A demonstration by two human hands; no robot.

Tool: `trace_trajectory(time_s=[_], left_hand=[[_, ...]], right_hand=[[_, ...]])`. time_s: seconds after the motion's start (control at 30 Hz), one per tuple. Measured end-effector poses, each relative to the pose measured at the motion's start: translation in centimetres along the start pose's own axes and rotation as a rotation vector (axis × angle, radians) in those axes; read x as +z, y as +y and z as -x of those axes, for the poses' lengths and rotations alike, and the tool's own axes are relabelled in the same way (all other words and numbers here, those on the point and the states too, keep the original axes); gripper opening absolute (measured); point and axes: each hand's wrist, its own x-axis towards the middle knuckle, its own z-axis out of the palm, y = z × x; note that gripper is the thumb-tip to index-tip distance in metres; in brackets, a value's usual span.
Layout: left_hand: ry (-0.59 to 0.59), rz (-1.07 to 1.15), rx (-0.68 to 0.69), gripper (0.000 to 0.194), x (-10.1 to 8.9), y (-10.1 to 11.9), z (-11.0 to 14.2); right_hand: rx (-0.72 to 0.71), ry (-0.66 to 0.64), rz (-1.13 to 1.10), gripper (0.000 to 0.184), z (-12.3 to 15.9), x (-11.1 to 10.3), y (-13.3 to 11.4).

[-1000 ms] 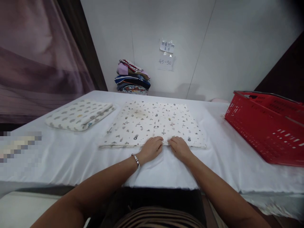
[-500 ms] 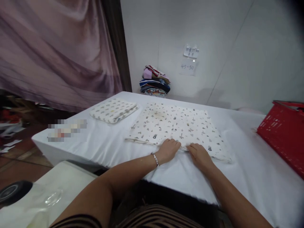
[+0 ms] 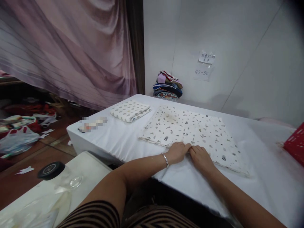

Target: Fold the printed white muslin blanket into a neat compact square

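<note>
A folded white cloth printed with small grey and brown figures lies flat on the white-covered table. A faint yellowish stain shows near its far left corner. My left hand, with a silver bracelet at the wrist, is closed on the middle of the cloth's near edge. Right beside it, my right hand grips the same edge, fingers curled over it. The hands nearly touch, and the fingertips are partly hidden. To the left rests a smaller folded cloth with grey heart-like shapes.
A pile of folded fabrics stands against the wall behind the table. A red basket is at the right edge. At lower left, a white surface bears a black round object and clear plastic. A pink curtain hangs behind.
My view has swung left, so the scene sits farther right and less of the red basket shows. My hands have drawn closer together on the cloth's near edge.
</note>
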Motion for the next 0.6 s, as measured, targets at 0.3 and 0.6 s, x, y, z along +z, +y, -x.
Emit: trace_trajectory(time_s=[0.3, 0.6], left_hand=[[0.182, 0.035, -0.04, 0.018, -3.1, -8.0, 6.7], [0.173, -0.044, -0.128, 0.02, -4.3, -14.4, 11.6]], right_hand=[[0.07, 0.045, -0.12, 0.022, 0.1, 1.3, -0.4], [0.088, 0.063, -0.148, 0.025, 0.0, 1.0, -0.5]])
